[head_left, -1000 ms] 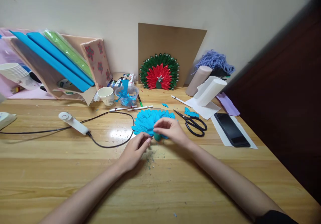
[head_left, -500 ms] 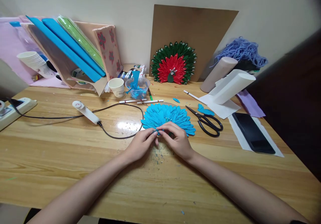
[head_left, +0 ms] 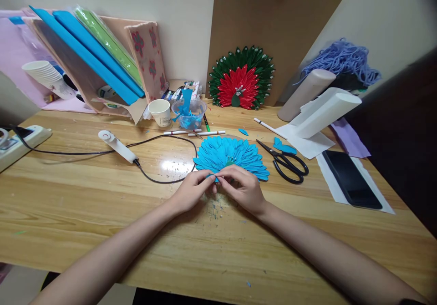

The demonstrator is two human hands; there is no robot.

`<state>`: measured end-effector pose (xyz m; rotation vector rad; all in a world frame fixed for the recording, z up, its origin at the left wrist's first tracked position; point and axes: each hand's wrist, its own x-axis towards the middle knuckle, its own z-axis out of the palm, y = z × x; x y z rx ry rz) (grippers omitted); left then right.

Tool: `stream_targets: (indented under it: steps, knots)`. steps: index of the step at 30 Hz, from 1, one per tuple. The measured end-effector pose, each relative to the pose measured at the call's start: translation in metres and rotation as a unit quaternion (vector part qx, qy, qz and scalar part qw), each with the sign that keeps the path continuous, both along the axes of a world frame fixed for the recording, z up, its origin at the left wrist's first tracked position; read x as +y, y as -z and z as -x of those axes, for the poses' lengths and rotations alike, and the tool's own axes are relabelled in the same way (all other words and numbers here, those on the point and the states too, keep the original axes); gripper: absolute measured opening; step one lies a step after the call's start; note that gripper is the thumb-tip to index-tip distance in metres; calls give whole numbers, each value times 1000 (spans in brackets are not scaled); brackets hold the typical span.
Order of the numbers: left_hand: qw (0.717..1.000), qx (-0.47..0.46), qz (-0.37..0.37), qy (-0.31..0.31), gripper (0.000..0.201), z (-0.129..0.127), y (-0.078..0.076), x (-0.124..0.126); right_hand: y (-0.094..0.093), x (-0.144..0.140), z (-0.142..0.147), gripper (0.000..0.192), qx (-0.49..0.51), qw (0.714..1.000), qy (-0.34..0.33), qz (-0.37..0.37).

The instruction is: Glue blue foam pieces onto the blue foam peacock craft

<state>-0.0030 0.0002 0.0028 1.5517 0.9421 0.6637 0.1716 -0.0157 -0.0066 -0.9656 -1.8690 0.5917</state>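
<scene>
My left hand [head_left: 193,190] and my right hand [head_left: 244,190] meet fingertip to fingertip at the near edge of a fan of layered blue petals [head_left: 228,148]. Both are pinched closed on a small blue petal [head_left: 210,175], mostly covered by the fingers. A dark green shape with shiny bits shows at the fan's lower middle, partly behind my right fingers. To the right lie black-handled scissors [head_left: 285,161], blades slightly apart, beside a blue scrap [head_left: 284,146]. One loose blue petal [head_left: 243,132] rests behind the fan.
A corded white tool, possibly a glue gun [head_left: 116,146], lies left. Behind are a paper cup [head_left: 160,114], a clear tub [head_left: 189,116] of blue scraps and a green-and-red peacock fan [head_left: 239,84] against brown board [head_left: 273,32]. White rolls [head_left: 324,116] and a phone [head_left: 351,177] sit right.
The camera view has shifted slightly, so the background appears higher and further right. Both hands keep their pinch at the same place, with slight finger movement; less of the small petal shows.
</scene>
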Motion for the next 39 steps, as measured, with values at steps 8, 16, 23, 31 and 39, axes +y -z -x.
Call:
stream_targets:
  steps: [8,16,23,31,39]
  knots:
    - [1000,-17,22,-14,34,-1,-2,-1,1,0,0,18,-12,1000,-6,-18]
    - [994,63,-88,-6,36,-2,-2,-3,-1,0,0,8,15,997,27,76]
    - [975,142,-169,16,32,-2,-3,-6,0,3,1,4,-5,997,40,59]
    - [972,161,-172,12,31,-2,-4,-4,0,2,0,9,-22,997,57,39]
    - [974,158,-165,4,33,-1,-7,-4,-1,2,0,7,-16,997,72,34]
